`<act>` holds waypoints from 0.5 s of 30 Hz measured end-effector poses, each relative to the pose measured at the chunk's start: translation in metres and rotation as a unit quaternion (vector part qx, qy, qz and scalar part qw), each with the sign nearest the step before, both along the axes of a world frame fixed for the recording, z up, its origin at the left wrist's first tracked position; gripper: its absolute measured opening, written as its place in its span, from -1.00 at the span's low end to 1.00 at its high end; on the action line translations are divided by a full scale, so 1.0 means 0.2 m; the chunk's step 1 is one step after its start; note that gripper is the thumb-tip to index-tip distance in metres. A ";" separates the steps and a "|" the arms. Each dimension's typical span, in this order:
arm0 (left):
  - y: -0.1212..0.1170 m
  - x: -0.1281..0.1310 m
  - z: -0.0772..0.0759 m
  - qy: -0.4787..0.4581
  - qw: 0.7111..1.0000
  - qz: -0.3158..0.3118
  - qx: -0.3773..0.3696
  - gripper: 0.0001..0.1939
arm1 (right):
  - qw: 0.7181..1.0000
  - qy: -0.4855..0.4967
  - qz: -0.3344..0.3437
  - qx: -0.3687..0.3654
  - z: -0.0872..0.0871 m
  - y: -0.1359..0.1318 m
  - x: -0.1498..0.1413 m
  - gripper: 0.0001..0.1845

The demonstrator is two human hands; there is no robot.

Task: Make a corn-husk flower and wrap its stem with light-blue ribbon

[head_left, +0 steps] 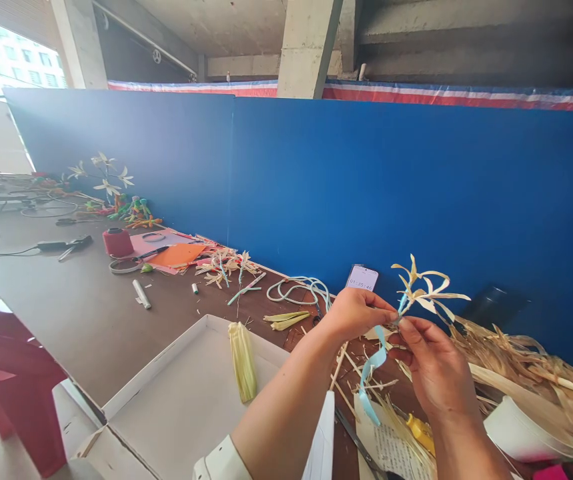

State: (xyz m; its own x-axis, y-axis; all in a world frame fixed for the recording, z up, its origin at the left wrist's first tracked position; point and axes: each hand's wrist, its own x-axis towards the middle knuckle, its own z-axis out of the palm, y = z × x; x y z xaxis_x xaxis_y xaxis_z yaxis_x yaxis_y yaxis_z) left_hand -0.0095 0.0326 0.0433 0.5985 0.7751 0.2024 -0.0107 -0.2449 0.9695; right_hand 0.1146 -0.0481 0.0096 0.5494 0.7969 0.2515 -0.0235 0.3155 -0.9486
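Above the right part of the table, a pale husk flower (429,293) with long, narrow curling petals is held up by its stem. My left hand (361,312) is closed, thumb and fingers pinching the stem just under the bloom. Close beside it, my right hand (431,350) also closes on the stem with thumb and forefinger. A light blue strip of tape (373,373) hangs in a loose curl from the place where the hands meet. Blue wrapping shows on the upper stem, while the fingers hide its lower end.
A white shallow tray (156,360) bears a green husk bundle (243,362). Dried husks (526,373), a white bowl (526,427) and scissors (359,443) lie around my hands. A phone (363,278) leans against the blue partition (416,187). Finished-looking flowers (103,175) stand far left.
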 end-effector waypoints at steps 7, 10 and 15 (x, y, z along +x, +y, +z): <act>0.00 -0.01 0.01 0.014 1.000 -0.010 0.009 -0.69 | 0.997 0.075 -0.007 -0.008 0.01 0.01 -0.01 -0.59; 0.00 -0.02 0.01 0.011 1.000 -0.016 0.015 -0.69 | 0.996 0.094 0.005 -0.010 0.01 0.00 -0.01 -0.56; 0.01 -0.03 0.01 -0.010 0.998 -0.037 0.042 -0.71 | 0.996 0.086 -0.006 -0.003 0.02 -0.01 -0.01 -0.58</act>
